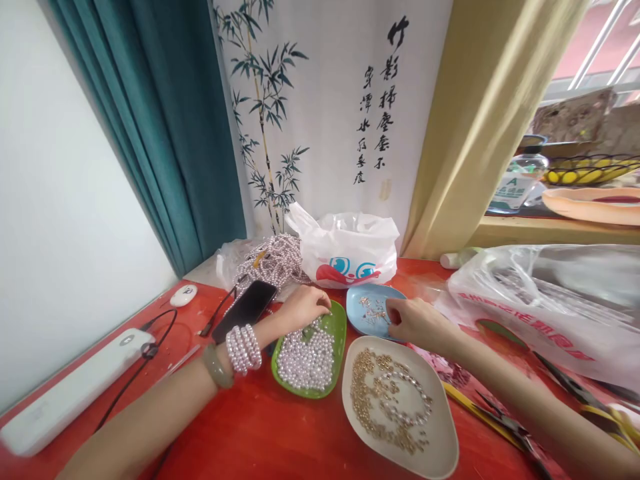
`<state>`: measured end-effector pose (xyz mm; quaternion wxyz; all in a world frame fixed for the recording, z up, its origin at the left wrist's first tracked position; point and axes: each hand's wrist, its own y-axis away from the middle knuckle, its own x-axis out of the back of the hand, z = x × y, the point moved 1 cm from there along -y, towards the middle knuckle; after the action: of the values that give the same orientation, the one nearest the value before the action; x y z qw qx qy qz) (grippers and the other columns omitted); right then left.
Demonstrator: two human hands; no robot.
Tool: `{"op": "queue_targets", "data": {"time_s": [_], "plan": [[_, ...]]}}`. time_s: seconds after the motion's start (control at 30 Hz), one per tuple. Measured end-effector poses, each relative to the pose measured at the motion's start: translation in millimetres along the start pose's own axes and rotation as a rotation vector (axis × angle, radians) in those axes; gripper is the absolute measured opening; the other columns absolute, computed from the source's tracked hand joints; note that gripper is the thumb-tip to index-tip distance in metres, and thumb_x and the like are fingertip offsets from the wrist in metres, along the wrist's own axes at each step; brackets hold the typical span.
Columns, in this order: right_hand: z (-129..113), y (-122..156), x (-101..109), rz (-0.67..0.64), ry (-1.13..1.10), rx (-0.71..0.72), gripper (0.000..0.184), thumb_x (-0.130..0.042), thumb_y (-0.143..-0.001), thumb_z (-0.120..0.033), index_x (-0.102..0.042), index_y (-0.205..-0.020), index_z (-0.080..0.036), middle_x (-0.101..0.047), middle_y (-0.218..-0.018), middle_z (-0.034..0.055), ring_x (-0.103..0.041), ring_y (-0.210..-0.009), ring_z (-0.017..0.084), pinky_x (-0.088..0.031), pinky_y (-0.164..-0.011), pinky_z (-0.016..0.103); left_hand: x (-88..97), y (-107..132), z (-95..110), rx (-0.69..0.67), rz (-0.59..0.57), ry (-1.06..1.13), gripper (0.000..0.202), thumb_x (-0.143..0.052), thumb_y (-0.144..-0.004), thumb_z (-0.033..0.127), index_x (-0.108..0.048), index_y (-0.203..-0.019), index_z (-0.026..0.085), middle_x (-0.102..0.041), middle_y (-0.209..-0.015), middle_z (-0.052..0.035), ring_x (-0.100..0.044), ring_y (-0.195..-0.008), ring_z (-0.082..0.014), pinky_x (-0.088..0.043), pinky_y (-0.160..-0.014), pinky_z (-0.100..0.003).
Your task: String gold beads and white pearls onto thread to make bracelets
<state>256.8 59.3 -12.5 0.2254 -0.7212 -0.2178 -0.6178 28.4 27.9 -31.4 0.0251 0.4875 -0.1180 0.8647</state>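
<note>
My left hand is over the far end of a green tray of pearl beads. Its fingers are bent together, and whatever they hold is hidden. Strands of pearls and a jade-like bangle circle that wrist. At the right side of a blue plate, my right hand has its fingers pinched at small metal findings; I cannot make out what is in the pinch. Nearer me, a beige tray bears gold beads and a curved beaded strand.
Behind the trays stand a white plastic bag and a heap of pearl strings. A phone lies beside my left wrist. Pliers lie under my right forearm, scissors farther right. A power strip lies at left.
</note>
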Motion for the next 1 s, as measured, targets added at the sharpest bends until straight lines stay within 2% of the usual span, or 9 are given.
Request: {"op": "queue_targets", "data": {"time_s": [0.17, 0.33, 0.5, 0.53, 0.6, 0.67, 0.77, 0.87, 1.0], "plan": [[0, 5, 3, 0.084, -0.172, -0.033, 0.01, -0.045, -0.06, -0.01, -0.044, -0.055, -0.019, -0.049, -0.052, -0.0028, -0.041, -0.047, 0.01, -0.024, -0.045, 0.022, -11.9, -4, 4, -0.039, 0.004, 0.003, 0.01, -0.062, -0.064, 0.017, -0.07, -0.07, 0.02, -0.07, -0.076, -0.0047, -0.061, -0.072, -0.0203, -0.04, -0.069, -0.027], [6, 13, 7, 0.164, -0.382, -0.089, 0.015, -0.044, -0.063, -0.014, -0.035, -0.052, -0.02, -0.038, -0.048, -0.0054, -0.037, -0.048, 0.01, -0.024, -0.046, 0.022, -8.9, 0, 7, -0.019, 0.052, 0.016, 0.006, -0.063, -0.063, 0.017, -0.068, -0.063, 0.02, -0.068, -0.07, -0.0044, -0.059, -0.071, -0.0211, -0.038, -0.068, -0.028], [4, 35, 9, 0.183, -0.612, -0.136, 0.011, -0.046, -0.062, -0.013, -0.04, -0.054, -0.018, -0.041, -0.05, -0.006, -0.04, -0.05, 0.009, -0.028, -0.046, 0.02, 4.7, 13, 39, -0.046, 0.109, 0.104, 0.01, -0.056, -0.071, 0.023, -0.065, -0.07, 0.018, -0.066, -0.073, -0.0054, -0.057, -0.069, -0.0192, -0.038, -0.067, -0.028], [2, 40, 8, 0.182, -0.657, -0.129, 0.01, -0.048, -0.06, -0.012, -0.042, -0.054, -0.018, -0.043, -0.052, -0.0059, -0.042, -0.051, 0.009, -0.03, -0.048, 0.019, 5.9, 15, 48, -0.057, 0.104, 0.158, 0.01, -0.055, -0.073, 0.023, -0.064, -0.073, 0.018, -0.066, -0.075, -0.0048, -0.057, -0.069, -0.0179, -0.039, -0.066, -0.027], [-4, 51, 6, 0.176, -0.75, -0.115, 0.009, -0.051, -0.057, -0.009, -0.047, -0.055, -0.017, -0.048, -0.056, -0.0052, -0.045, -0.054, 0.008, -0.032, -0.049, 0.018, 3.8, 19, 65, 0.034, 0.04, 0.471, 0.007, -0.062, -0.068, 0.023, -0.063, -0.07, 0.017, -0.064, -0.071, -0.0037, -0.056, -0.068, -0.0165, -0.041, -0.064, -0.025], [-9, 63, 1, 0.174, -0.849, -0.124, 0.009, -0.051, -0.057, -0.007, -0.05, -0.058, -0.016, -0.05, -0.056, -0.005, -0.046, -0.053, 0.008, -0.034, -0.048, 0.018, -3.9, 23, 79, 0.134, -0.029, 0.779, 0.011, -0.065, -0.066, 0.025, -0.062, -0.072, 0.016, -0.062, -0.073, -0.0024, -0.055, -0.068, -0.0147, -0.042, -0.062, -0.023], [-17, 79, -9, 0.18, -0.995, -0.153, 0.008, -0.053, -0.06, -0.007, -0.052, -0.061, -0.015, -0.051, -0.055, -0.0049, -0.048, -0.052, 0.008, -0.036, -0.047, 0.017, -20.9, 32, 95, 0.283, -0.111, 1.096, 0.018, -0.069, -0.062, 0.025, -0.062, -0.076, 0.016, -0.061, -0.078, -0.0013, -0.055, -0.069, -0.0116, -0.043, -0.065, -0.021], [-24, 91, -17, 0.212, -1.117, -0.175, 0.009, -0.056, -0.062, -0.008, -0.053, -0.066, -0.015, -0.054, -0.058, -0.0046, -0.051, -0.055, 0.008, -0.039, -0.05, 0.018, -35.3, 42, 101, 0.424, -0.126, 1.243, 0.022, -0.072, -0.061, 0.025, -0.063, -0.078, 0.015, -0.063, -0.078, -0.0022, -0.056, -0.067, -0.0101, -0.044, -0.065, -0.02], [-33, 97, -18, 0.264, -1.226, -0.195, 0.003, -0.057, -0.066, -0.014, -0.054, -0.067, -0.016, -0.056, -0.062, -0.0032, -0.052, -0.057, 0.009, -0.04, -0.053, 0.02, -42.3, 52, 105, 0.456, -0.149, 1.326, 0.022, -0.073, -0.059, 0.023, -0.063, -0.076, 0.013, -0.064, -0.073, -0.003, -0.057, -0.06, -0.0091, -0.044, -0.06, -0.019]]}}
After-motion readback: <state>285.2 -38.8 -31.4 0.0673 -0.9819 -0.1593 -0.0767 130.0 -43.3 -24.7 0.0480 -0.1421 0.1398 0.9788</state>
